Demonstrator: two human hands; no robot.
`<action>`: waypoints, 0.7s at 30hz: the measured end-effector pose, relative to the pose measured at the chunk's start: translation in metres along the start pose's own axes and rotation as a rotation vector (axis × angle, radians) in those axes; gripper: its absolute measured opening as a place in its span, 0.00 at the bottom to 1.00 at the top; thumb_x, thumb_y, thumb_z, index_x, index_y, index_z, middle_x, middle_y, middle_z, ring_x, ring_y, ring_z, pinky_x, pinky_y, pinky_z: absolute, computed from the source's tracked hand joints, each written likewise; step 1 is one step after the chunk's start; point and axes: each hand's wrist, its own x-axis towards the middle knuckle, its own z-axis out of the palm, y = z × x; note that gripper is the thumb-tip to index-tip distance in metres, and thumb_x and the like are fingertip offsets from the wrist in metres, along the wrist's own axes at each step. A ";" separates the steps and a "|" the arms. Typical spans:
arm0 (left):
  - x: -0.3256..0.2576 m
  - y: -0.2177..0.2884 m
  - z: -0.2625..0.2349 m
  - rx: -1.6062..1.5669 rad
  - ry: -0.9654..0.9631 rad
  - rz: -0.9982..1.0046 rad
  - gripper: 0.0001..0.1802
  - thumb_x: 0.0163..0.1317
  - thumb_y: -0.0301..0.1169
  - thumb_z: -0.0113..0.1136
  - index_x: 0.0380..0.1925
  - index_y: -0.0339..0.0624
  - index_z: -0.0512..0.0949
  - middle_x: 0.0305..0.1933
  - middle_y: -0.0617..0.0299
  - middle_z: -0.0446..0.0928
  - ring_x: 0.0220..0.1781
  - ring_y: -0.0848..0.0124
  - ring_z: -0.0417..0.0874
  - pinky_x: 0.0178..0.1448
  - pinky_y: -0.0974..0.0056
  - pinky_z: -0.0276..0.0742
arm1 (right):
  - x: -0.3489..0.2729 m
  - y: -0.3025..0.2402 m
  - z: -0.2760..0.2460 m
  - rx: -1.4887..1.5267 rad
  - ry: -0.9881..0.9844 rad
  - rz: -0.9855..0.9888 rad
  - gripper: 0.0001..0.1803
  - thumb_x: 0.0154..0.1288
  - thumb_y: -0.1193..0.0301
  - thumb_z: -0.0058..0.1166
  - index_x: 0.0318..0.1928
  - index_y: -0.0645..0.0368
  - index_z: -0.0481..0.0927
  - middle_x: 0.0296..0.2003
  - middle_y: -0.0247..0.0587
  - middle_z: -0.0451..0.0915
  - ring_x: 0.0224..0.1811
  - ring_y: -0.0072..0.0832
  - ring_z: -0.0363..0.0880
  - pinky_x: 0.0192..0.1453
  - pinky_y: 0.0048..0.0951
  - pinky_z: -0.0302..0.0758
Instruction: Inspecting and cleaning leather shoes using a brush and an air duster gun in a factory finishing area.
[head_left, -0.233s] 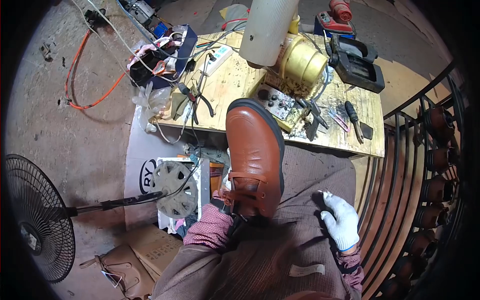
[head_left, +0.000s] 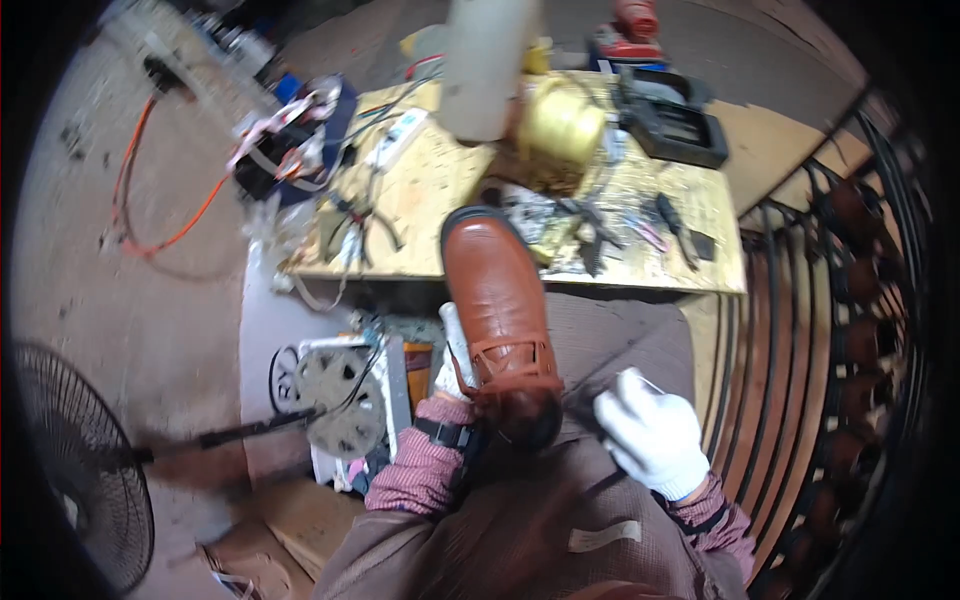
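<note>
A brown leather lace-up shoe with a black sole edge is held over my lap, its toe pointing at the workbench. My left hand, in a white glove, grips the shoe from its left side; most of the fingers are hidden behind it. To the right of the shoe, my white-gloved right hand is blurred, with its fingers curled. A dark patch shows at its fingertips, and I cannot make out what it is. A brown apron covers my lap.
On the bench stand a yellow machine part, a black tray, pliers and a dark-handled tool. A rack of shoes lines the right. A fan stands at left, beside a grey wheel-shaped disc.
My right hand has moved left and up toward the shoe, its fingers more curled. The shoe has turned in my left hand and come slightly nearer. The whole view has shifted and blurred.
</note>
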 end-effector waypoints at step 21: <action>-0.034 -0.050 0.099 0.582 -0.707 0.189 0.51 0.72 0.71 0.44 0.78 0.38 0.60 0.58 0.46 0.81 0.51 0.60 0.86 0.60 0.54 0.81 | -0.195 -0.020 -0.211 -0.950 0.817 0.535 0.23 0.53 0.51 0.74 0.25 0.55 0.78 0.24 0.40 0.74 0.28 0.43 0.73 0.38 0.40 0.67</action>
